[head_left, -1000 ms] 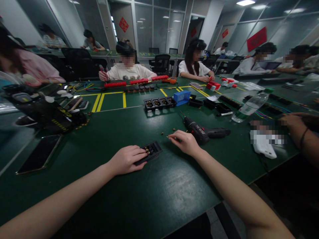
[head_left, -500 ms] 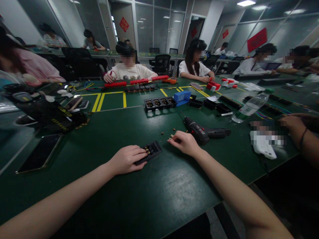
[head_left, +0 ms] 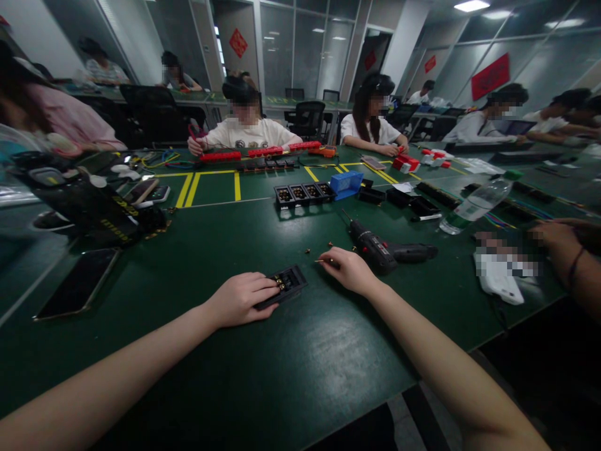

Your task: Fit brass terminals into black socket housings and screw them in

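Note:
My left hand (head_left: 244, 297) is closed around the near-left part of a small black plastic box (head_left: 295, 282), which rests on the green table. Brass-coloured fittings (head_left: 280, 283) show inside the box beside my fingertips; the rest of its inside is partly covered. To the right of the box, my right hand (head_left: 348, 269) pinches a thin brass-coloured piece (head_left: 320, 261), too small to name exactly, just above the tabletop. Close to those fingers lie loose brass screws (head_left: 307, 251). Just beyond my right hand a black cordless drill (head_left: 375, 247) lies on its side, its bit toward the far left.
Farther back stand a black compartment tray (head_left: 305, 193) holding brass parts and a blue bin (head_left: 346, 184). On the right are a leaning plastic bottle (head_left: 479, 203) and a co-worker's hand (head_left: 554, 241). A phone (head_left: 77, 283) lies at left. Other people sit across the table.
The brass piece between my right fingers has turned and now appears thinner. My left hand still holds the box in place. The co-worker opposite has moved a hand slightly.

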`<action>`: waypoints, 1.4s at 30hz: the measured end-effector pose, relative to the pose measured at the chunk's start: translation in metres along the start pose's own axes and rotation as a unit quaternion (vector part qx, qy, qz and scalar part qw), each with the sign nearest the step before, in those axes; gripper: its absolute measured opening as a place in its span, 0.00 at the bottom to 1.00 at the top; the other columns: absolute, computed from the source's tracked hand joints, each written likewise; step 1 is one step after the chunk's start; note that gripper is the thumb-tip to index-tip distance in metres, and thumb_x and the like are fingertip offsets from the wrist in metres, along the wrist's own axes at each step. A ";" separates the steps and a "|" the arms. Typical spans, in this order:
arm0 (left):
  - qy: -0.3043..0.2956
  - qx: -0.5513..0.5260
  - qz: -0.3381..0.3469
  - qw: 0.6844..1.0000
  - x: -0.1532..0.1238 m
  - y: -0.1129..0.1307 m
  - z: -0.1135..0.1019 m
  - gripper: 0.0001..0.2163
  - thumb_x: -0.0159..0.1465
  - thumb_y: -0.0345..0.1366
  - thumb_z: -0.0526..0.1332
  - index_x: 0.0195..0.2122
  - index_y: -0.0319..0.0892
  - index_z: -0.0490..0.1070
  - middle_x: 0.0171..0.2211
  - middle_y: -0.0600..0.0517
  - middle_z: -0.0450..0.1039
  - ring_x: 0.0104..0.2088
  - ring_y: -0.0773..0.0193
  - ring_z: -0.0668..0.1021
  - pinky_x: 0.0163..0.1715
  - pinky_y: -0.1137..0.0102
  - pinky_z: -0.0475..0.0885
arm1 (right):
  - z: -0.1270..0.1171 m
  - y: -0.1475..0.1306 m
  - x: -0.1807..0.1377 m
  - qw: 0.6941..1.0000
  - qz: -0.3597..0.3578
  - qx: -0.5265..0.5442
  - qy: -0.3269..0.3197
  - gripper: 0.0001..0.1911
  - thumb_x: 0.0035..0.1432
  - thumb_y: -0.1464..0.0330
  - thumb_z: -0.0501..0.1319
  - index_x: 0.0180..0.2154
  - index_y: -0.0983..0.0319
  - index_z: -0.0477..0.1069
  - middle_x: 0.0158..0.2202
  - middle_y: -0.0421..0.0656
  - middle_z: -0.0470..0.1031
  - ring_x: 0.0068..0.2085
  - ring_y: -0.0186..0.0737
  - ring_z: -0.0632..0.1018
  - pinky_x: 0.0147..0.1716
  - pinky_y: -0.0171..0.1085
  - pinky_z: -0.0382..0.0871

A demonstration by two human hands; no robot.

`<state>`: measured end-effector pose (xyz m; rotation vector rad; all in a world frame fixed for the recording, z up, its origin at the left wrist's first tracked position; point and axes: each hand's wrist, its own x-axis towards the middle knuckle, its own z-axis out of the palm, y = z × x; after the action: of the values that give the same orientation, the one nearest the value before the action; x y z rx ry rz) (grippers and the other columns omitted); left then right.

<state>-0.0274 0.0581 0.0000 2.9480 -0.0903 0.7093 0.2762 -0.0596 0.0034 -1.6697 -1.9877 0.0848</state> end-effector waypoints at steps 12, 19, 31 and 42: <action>0.009 0.001 0.001 1.000 0.001 0.001 -0.001 0.11 0.66 0.37 0.62 0.47 0.39 0.77 0.43 0.45 0.80 0.41 0.58 0.81 0.41 0.63 0.80 | -0.001 0.000 0.000 1.000 0.006 0.007 0.003 0.02 0.63 0.69 0.62 0.39 0.59 0.74 0.36 0.42 0.76 0.34 0.36 0.77 0.34 0.34 0.69; 0.002 0.004 0.001 1.000 0.000 0.001 0.001 0.11 0.67 0.37 0.62 0.47 0.39 0.77 0.45 0.45 0.80 0.42 0.58 0.81 0.42 0.62 0.80 | -0.003 -0.003 0.000 1.000 0.010 0.017 0.004 0.00 0.62 0.70 0.63 0.37 0.59 0.72 0.36 0.42 0.74 0.32 0.35 0.75 0.32 0.33 0.67; -0.003 0.004 0.002 1.000 0.001 0.001 -0.001 0.11 0.68 0.37 0.61 0.47 0.38 0.77 0.44 0.44 0.80 0.41 0.58 0.80 0.41 0.62 0.80 | -0.004 -0.004 0.000 1.000 -0.002 -0.001 -0.015 0.09 0.69 0.64 0.58 0.40 0.59 0.76 0.36 0.43 0.77 0.35 0.38 0.77 0.36 0.35 0.69; 0.011 0.009 0.010 1.000 0.000 0.001 0.000 0.11 0.68 0.37 0.61 0.47 0.37 0.77 0.44 0.45 0.80 0.41 0.57 0.80 0.40 0.62 0.80 | -0.003 -0.003 0.000 0.999 0.012 0.025 -0.025 0.12 0.68 0.63 0.59 0.42 0.59 0.80 0.36 0.44 0.79 0.35 0.38 0.78 0.37 0.34 0.69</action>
<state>-0.0270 0.0567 -0.0001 2.9599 -0.1116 0.7495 0.2745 -0.0614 0.0073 -1.6738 -1.9859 0.1846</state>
